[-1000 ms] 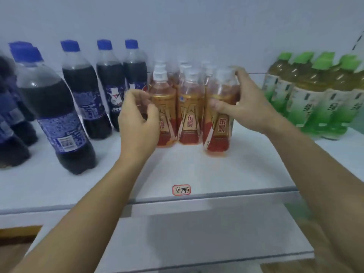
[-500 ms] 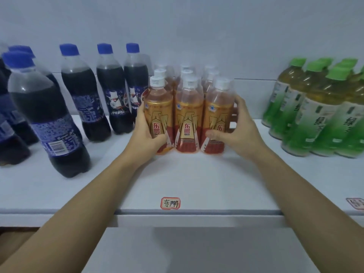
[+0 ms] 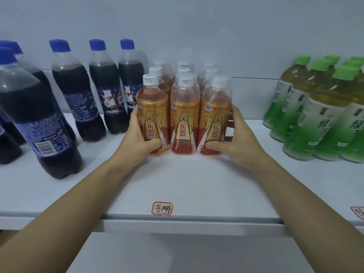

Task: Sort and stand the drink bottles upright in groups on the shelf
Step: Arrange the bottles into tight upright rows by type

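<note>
**shelfwatcher:** Head cam, only view here. Both hands are wrapping around a block of clear plastic energy-drink bottles with gold-and-red labels and white caps (image 3: pixel 184 115), which is standing upright mid-shelf on the white shelf board (image 3: pixel 177 184). The left hand (image 3: pixel 138 138) is curling round the left front bottle (image 3: pixel 153 117), thumb lying across the lower label. The right hand (image 3: pixel 234 141) is doing the same on the right front bottle (image 3: pixel 214 119), thumb pressing low on the front, fingers reaching round its far side.

**tidy_tom:** So both are gripping, not just touching?

**shelfwatcher:** Yep, fingers are bending round the outer bottles (the middle front bottle (image 3: pixel 183 117) is sitting squeezed between them). More rows are standing behind, three across.

**tidy_tom:** Neighbours?

**shelfwatcher:** The dark cola bottles with blue caps and blue labels (image 3: pixel 78 91) are standing to the left, the nearest just beside the left hand. The green-capped tea bottles with green-and-white labels (image 3: pixel 315 115) are grouping well apart on the right. A small red-bordered handwritten sticker (image 3: pixel 162 208) is sitting on the shelf's front edge, straight below the gold block, and another (image 3: pixel 358 212) is peeking in at the right edge.
</note>
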### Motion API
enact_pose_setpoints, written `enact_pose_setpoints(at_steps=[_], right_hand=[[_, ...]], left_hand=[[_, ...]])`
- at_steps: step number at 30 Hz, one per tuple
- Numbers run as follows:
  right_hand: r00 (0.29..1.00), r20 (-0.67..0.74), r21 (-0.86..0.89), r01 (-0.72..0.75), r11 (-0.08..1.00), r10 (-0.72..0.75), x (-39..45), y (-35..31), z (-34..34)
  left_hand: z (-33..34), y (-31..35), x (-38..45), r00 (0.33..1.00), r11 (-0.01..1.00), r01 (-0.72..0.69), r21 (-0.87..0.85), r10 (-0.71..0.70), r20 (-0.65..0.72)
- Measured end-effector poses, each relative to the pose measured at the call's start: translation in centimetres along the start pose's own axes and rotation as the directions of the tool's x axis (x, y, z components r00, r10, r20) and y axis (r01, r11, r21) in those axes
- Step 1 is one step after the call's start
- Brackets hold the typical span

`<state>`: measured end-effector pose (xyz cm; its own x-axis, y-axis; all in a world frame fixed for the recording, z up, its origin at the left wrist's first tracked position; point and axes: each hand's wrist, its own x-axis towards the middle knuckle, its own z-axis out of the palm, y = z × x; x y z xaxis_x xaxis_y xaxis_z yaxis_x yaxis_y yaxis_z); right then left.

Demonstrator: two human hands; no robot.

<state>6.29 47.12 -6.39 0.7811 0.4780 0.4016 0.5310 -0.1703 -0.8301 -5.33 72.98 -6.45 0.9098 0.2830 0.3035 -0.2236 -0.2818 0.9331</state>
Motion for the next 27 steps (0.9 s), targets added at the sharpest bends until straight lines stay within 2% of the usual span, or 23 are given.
enact_pose_setpoints(at_steps=[12, 15, 17, 20, 22, 23, 25, 27], right_hand=[[0.996, 0.021, -0.007, -0.088, 0.996, 0.088, 0.0, -0.2, 0.1], [0.993, -0.051, -0.097, -0.113, 0.989, 0.109, -0.3, -0.6, -0.2], [0.978, -0.106, -0.194, -0.197, 0.961, 0.179, -0.5, -1.3, -0.4], [0.941, -0.127, -0.364, -0.338, 0.868, 0.314, -1.6, -2.5, -0.7], [0.937, -0.206, -0.45, -0.347, 0.823, 0.282, -3.2, -3.3, -0.4], [0.941, -0.245, -0.441, -0.323, 0.837, 0.234, -4.3, -3.7, 0.3], [0.966, -0.239, -0.388, -0.189, 0.902, 0.099, -6.1, -5.0, 2.8], [0.992, -0.125, -0.371, -0.049, 0.927, 0.002, -6.8, -6.6, 6.4]], left_hand=[[0.1, -0.2, 0.1, 0.999, 0.998, 0.032, 0.059, -0.032, -0.001], [0.2, 0.3, -0.4, 0.998, 0.988, 0.056, 0.145, -0.052, -0.036], [0.1, 1.0, -1.0, 0.994, 0.973, 0.098, 0.207, -0.088, -0.061], [-1.0, 2.0, -2.8, 0.993, 0.893, 0.112, 0.436, -0.116, -0.018], [-2.7, 2.1, -5.2, 0.99, 0.735, 0.04, 0.677, -0.121, 0.072], [-3.7, 2.2, -6.7, 0.982, 0.656, -0.024, 0.755, -0.125, 0.14], [-5.9, 2.6, -9.6, 0.954, 0.615, -0.152, 0.774, -0.114, 0.278], [-8.3, 3.6, -11.6, 0.941, 0.62, -0.169, 0.766, -0.129, 0.312]])
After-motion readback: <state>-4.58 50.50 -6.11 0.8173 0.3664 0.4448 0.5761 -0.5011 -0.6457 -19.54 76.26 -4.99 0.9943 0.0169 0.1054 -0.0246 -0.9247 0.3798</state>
